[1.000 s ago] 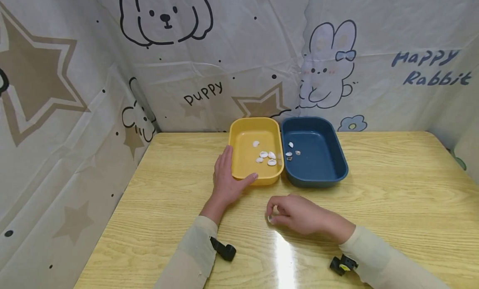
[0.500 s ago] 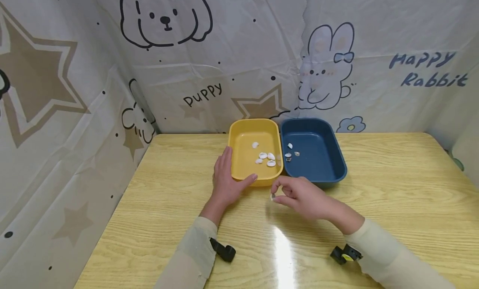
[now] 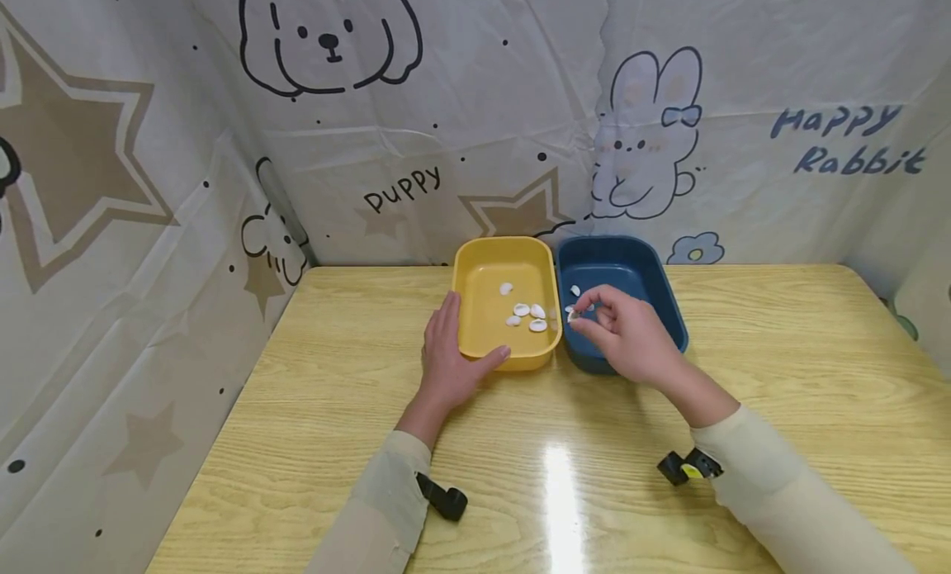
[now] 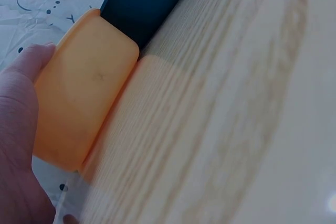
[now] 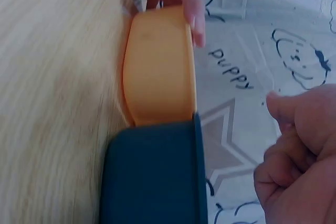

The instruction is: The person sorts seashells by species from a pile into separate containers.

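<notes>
In the head view my left hand (image 3: 449, 355) rests against the near left corner of a yellow plastic bin (image 3: 507, 361). Its fingers lie straight along the left wall, and the thumb touches the front rim. My right hand (image 3: 631, 334) is over the left part of a dark blue bin (image 3: 669, 289), pinching a small white seashell (image 3: 573, 316) between thumb and forefinger. Several white shells (image 3: 538, 325) lie in the yellow bin. Another shell (image 3: 575, 291) shows in the blue bin, where others are partly hidden by my right fingers. In the right wrist view the pinched shell cannot be seen.
Both bins stand side by side at the back of a wood-grain table (image 3: 334, 475). Behind and at the left hangs a pale printed cloth (image 3: 401, 128), close to the bins' far rims. A camera (image 3: 446, 500) is strapped to each wrist.
My right hand has risen from the table in front of the bins and moved forward and right, carrying the shell over the blue bin. The left hand has stayed against the yellow bin.
</notes>
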The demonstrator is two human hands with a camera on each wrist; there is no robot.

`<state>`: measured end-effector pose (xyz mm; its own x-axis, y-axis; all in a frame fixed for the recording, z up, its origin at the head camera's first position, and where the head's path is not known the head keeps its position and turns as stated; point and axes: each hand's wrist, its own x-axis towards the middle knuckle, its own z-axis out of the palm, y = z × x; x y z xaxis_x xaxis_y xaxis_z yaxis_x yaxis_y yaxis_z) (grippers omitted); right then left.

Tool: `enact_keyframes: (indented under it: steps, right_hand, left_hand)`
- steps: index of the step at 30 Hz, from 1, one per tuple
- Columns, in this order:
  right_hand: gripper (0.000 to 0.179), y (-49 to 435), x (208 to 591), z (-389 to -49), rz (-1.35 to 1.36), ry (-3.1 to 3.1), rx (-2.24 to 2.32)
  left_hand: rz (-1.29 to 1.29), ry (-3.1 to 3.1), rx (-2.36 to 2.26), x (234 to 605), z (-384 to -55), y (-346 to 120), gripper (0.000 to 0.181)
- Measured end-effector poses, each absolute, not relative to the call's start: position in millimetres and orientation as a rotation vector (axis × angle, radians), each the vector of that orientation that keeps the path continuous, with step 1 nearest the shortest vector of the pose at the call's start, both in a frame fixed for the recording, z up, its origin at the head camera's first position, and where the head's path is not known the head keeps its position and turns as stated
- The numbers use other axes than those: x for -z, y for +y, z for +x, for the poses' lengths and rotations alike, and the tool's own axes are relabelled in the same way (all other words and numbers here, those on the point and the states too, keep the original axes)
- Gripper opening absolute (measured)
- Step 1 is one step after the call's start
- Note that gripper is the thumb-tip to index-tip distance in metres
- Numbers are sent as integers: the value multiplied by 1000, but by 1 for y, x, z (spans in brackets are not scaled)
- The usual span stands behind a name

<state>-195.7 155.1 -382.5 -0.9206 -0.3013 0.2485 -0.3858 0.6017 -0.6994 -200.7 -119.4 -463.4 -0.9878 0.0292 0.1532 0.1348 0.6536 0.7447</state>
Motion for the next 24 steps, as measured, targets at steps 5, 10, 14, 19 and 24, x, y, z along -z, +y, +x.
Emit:
enact_keyframes:
  steps: [5, 10, 14, 19, 24]
  right_hand:
    - [19, 162, 388, -213, 424, -2694, -1195]
    - [23, 167, 394, -230, 293, -2693, -1167]
    - [26, 170, 398, -243, 215, -2712, -1160]
    - [26, 172, 405, -257, 128, -2733, -1138]
    - [25, 174, 414, -266, 49, -2745, -1123]
  left_hand:
    - [-132, -2745, 1245, 463, -201, -119, 116]
    - [-129, -2744, 1243, 464, -201, -119, 115]
    - [-138, -2734, 1247, 466, -201, -120, 116]
    - [-135, -2739, 1245, 466, -202, -119, 115]
    - [-135, -2736, 1242, 465, -201, -119, 115]
